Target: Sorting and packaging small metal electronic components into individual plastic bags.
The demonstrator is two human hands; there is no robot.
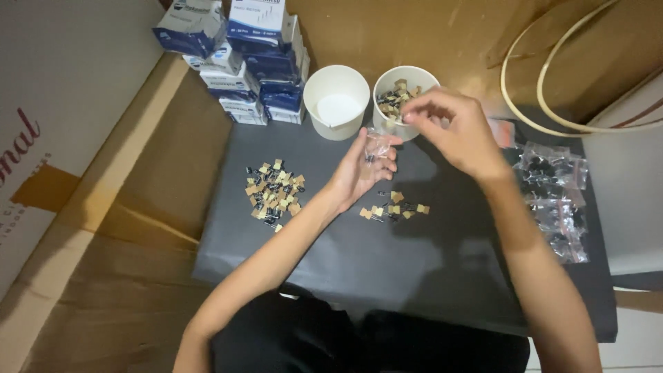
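The left hand [362,169] is partly curled, its thumb and fingers pinching a small clear bag [377,146] that stands open at the top; a few dark parts show inside it. The right hand [452,128] hovers just above the bag, over the near edge of the right cup [388,84], with fingertips drawn together in a pinch; whether they hold a part is too small to tell.

2 white paper cups stand side by side at the far edge of the grey mat [428,276]. The left cup [336,100] holds nothing but a white bottom; the right cup is part-filled with small dark components with tan tape tabs.

2 loose groups of the same components lie on the mat: a large pile [275,193] left of the left forearm, too many to count, and a small cluster [394,207] of about 8 just below the left hand.

At the right edge of the mat lie filled clear bags [556,193] of dark parts, at least 4, overlapping. Behind the cups at the left is a stack of blue-and-white boxes [242,55], about 8 visible. 2 pale hoops [552,83] lean at the upper right. Brown cardboard [103,262] lies under the mat on the left.
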